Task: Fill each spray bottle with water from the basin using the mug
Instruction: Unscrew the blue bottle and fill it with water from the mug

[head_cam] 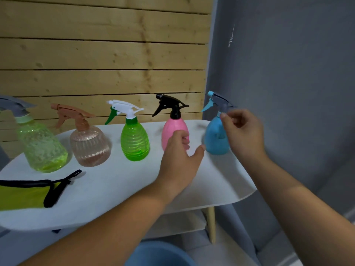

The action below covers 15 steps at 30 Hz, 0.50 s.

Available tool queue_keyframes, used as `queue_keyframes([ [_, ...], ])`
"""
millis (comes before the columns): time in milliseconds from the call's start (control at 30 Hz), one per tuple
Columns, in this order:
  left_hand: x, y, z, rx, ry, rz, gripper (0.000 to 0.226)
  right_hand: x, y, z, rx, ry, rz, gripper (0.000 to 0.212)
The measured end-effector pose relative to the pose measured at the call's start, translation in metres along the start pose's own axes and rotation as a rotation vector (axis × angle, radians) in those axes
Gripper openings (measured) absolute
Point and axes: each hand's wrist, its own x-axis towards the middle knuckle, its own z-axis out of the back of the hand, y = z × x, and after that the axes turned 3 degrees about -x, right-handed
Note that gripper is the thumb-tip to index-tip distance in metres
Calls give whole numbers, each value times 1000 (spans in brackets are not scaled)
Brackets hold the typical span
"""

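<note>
Both hands blurred: left hand open, covering part of pink bottle; right hand half-curled, empty, fingertips at blue bottle neck.

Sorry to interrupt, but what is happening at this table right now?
A person is reaching for the blue bottle, last of five spray bottles on the white table. The right hand is at its neck, the left hand open near its base. All sprayer tops are still on. A blue basin sits below.
</note>
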Motion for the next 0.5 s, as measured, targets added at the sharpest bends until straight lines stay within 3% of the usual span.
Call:
queue_keyframes([
  [100,17,-15,-18,9,162,29,53,15,-13,16,-57,-51,-109,33],
  [200,39,-23,-36,43,288,105,77,30,-23,17,-98,64,-181,54],
  [267,53,-22,-46,40,335,156,85,37,-27,11,-84,152,-171,56],
  [500,72,-4,-73,-66,322,148,54,50,-37,-8,51,276,-150,32],
])
